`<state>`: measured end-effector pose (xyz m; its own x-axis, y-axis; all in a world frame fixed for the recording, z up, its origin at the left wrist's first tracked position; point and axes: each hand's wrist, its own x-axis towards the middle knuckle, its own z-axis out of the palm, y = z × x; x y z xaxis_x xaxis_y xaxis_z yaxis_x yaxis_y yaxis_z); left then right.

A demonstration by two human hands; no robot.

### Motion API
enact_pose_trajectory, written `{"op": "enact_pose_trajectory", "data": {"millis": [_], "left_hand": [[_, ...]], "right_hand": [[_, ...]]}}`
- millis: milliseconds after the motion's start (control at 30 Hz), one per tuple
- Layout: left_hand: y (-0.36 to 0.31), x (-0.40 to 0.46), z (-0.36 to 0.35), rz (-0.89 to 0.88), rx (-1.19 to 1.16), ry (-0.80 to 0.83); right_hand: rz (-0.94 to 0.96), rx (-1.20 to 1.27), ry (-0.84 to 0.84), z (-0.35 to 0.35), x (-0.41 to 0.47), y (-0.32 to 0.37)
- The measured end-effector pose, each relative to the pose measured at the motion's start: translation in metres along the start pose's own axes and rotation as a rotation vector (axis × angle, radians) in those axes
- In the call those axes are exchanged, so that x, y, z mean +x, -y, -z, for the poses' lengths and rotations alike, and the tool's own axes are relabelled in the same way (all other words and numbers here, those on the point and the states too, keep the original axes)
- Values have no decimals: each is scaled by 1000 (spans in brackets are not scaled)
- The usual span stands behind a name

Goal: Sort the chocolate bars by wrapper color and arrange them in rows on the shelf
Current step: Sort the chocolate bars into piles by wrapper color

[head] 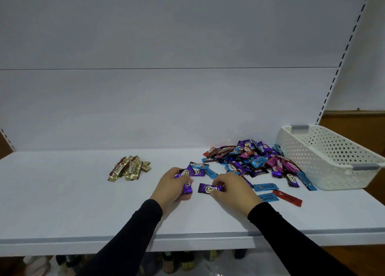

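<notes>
While the mixed heap (252, 161) of chocolate bars still sprawls at about two o'clock on the shelf (62, 202), the step in hand looks to be gathering the purple ones. The left hand (174, 187) curls around a small clutch of purple bars (185, 178), at least two, perhaps three; the fingers hide the rest. The right hand (233, 189) pinches the right end of a single purple bar (210, 188) that lies flat at twelve o'clock, between the two hands.

To do this well, I judge it best to lift that bar by its end, lay it label-up against those in the left hand, all facing one way, then set the bunch down as a straight row well apart from the gold group (129, 168) at ten o'clock. The foil looks slippery, so a firm pinch on the crimped end should serve better than a grasp on the body.

Counts: one gold group of roughly six or seven bars, overlapping too much to be sure. Loose bars just right of the right hand number three: two blue bars (264, 187) and one red bar (287, 197). The heap holds dozens in purple, blue, pink and red-brown, beyond counting. One white perforated basket (333, 161) stands at three o'clock, touching the heap's edge. Sorting seems early, with only gold set apart.
</notes>
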<state>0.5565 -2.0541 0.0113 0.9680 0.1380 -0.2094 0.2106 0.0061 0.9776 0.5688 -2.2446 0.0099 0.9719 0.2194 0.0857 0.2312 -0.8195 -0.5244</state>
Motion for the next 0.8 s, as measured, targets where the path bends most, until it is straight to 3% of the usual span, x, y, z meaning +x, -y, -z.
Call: {"op": "enact_pose_trajectory", "data": {"millis": [233, 433, 633, 800], "left_hand": [[2, 2, 4, -83, 116, -17], [-2, -5, 6, -17, 18, 168], [5, -5, 19, -21, -92, 161], [8, 3, 38, 6, -160, 10]], "right_hand": [[40, 640, 99, 9, 2, 8], [44, 810, 37, -1, 15, 23], [-8, 751, -89, -17, 33, 35], [96, 59, -83, -24, 53, 30]]}}
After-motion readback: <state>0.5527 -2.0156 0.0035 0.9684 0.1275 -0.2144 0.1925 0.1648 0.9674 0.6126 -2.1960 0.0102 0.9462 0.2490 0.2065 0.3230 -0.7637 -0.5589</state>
